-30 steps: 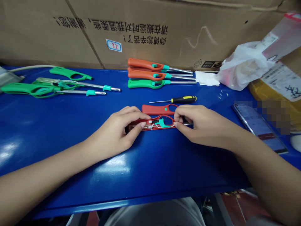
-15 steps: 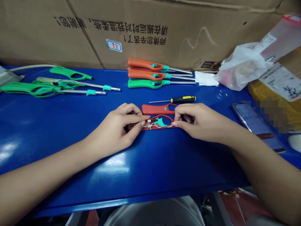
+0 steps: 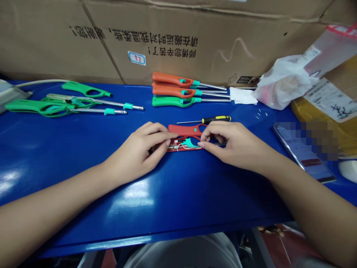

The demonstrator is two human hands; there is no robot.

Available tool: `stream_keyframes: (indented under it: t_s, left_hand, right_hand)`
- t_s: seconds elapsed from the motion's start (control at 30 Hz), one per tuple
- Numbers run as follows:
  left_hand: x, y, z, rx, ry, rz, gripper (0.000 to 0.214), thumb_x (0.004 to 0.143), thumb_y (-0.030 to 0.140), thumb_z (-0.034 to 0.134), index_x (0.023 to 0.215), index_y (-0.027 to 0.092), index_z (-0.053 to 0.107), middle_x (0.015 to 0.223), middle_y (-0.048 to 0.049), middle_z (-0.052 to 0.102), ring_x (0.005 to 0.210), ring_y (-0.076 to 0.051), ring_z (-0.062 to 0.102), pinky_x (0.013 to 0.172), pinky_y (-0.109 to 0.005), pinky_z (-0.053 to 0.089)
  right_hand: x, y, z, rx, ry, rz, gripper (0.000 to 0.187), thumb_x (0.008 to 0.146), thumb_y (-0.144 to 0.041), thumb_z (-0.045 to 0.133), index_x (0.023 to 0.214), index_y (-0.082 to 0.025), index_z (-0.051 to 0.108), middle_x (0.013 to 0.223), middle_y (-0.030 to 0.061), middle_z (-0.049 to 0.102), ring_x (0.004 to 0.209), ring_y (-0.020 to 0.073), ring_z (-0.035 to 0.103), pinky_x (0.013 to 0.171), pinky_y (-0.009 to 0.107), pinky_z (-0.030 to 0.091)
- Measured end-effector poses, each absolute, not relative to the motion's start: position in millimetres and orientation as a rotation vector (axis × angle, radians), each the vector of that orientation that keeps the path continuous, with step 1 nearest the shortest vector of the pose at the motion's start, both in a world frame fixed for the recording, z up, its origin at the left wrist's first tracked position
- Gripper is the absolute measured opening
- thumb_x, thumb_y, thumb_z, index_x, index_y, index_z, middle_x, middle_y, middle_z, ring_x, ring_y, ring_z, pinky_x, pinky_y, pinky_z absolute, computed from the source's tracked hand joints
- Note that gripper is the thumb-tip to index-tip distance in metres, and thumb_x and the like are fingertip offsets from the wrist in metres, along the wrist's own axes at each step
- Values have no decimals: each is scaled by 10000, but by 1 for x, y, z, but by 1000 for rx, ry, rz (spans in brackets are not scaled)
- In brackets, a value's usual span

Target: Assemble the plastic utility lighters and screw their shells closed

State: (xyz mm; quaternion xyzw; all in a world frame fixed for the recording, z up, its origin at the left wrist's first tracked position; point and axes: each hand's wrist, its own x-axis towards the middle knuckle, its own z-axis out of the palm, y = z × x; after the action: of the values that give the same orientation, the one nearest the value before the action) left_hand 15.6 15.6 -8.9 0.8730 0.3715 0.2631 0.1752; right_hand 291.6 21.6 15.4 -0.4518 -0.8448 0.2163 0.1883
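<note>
An opened red gas lighter [image 3: 182,149] lies on the blue table, its inner side up, with a teal trigger [image 3: 191,142], a clear tank part and a thin white wire showing. My left hand [image 3: 149,147] is closed around its rear end, thumb and forefinger on it. The thumb and forefinger of my right hand [image 3: 224,143] pinch at its front end, where the wire runs; whether they grip wire or casing I cannot tell. Just behind lies the other red casing half [image 3: 182,130], partly covered by my right hand. A black-and-yellow screwdriver [image 3: 216,119] rests beyond that.
Orange and green lighters [image 3: 171,91] lie in a stack at the back, beside a white tissue [image 3: 243,95]. Green lighter parts [image 3: 80,89] are at the left. A phone [image 3: 304,152], a plastic bag [image 3: 284,80] and a taped parcel are at the right. A cardboard box [image 3: 167,22] stands behind.
My right fingertips have shifted slightly left along the front of the opened lighter. The left hand keeps its hold. The view has tilted a little.
</note>
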Motion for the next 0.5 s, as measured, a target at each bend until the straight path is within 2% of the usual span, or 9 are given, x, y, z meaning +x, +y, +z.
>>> stream_keyframes:
  t_s: [0.1, 0.2, 0.27, 0.37, 0.5]
  left_hand:
    - [16, 14, -8, 2553, 977, 672, 398, 1090, 286, 463, 1437, 182, 628, 1314, -121, 686, 1181, -253, 621, 1025, -400, 489]
    - [17, 11, -8, 2668, 922, 532, 459, 1095, 333, 476, 1529, 197, 538, 1467, -132, 616, 1262, -289, 574, 1076, -460, 450]
    - [18, 10, -9, 2714, 913, 474, 463, 1099, 355, 460, 1526, 196, 543, 1498, -138, 596, 1266, -307, 562, 1078, -485, 448]
    - [18, 9, -10, 2710, 908, 442, 457, 1103, 342, 436, 1515, 186, 558, 1500, -151, 590, 1278, -317, 551, 1089, -500, 457]
    - [18, 10, -12, 2686, 875, 455, 460, 1087, 231, 425, 1530, 196, 544, 1481, -149, 602, 1276, -308, 548, 1094, -488, 479]
  right_hand:
    - [289, 21, 15, -1178, -2372, 620, 70, 947, -234, 684, 907, -193, 724, 848, 15, 670, 704, 130, 551, 670, 274, 415]
    - [285, 19, 10, -1114, -2387, 581, 102, 981, -254, 670, 972, -184, 743, 952, 49, 704, 874, 168, 638, 798, 298, 467]
    - [282, 18, 5, -1111, -2419, 544, 130, 1006, -266, 645, 969, -189, 742, 988, 61, 710, 948, 192, 653, 850, 321, 475]
    - [280, 17, 0, -1111, -2437, 545, 141, 1017, -242, 620, 931, -196, 721, 978, 57, 717, 954, 197, 653, 859, 331, 477]
    - [279, 18, -1, -1052, -2390, 611, 144, 1003, -186, 612, 887, -183, 697, 931, 56, 715, 918, 189, 654, 847, 320, 486]
